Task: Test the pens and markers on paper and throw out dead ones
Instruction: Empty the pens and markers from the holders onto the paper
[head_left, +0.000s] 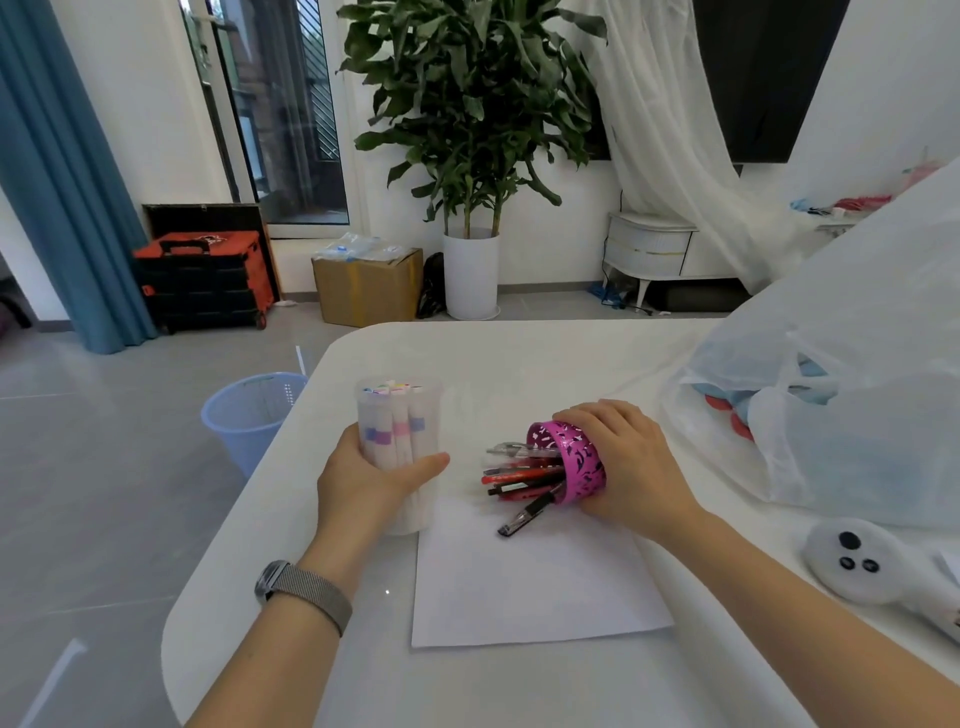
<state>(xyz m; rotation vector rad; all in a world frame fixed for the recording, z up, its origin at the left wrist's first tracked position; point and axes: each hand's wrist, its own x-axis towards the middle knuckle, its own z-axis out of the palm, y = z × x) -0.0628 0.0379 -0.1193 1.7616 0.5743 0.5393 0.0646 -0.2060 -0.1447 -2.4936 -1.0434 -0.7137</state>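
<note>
Nearest the camera, a white sheet of paper lies flat on the white tabletop, between the 2 forearms. The left wrist wears a watch with a grey mesh band.

Just beyond the sheet's far left corner, the left hand is wrapped round a clear plastic tub that stands upright on the tabletop, thumb across its front; the tub is packed with white markers standing on end, with blue, purple and pink bands.

To the right, the right hand grips a pink pen cup with a dark pattern, tipped on its side with its mouth facing left. Red, black and clear pens stick out of the mouth, and 1 black pen lies with its tip on the far edge of the paper. The 2 hands are well apart, each closed on its own container.

At the right edge lies a white plush toy with 3 dark dots, and behind it a large translucent plastic bag with blue and red things inside.

On the floor left of the tabletop stands a light-blue waste basket. Farther back are a cardboard box, a tall plant in a white pot, an orange-and-black crate and a blue curtain.
</note>
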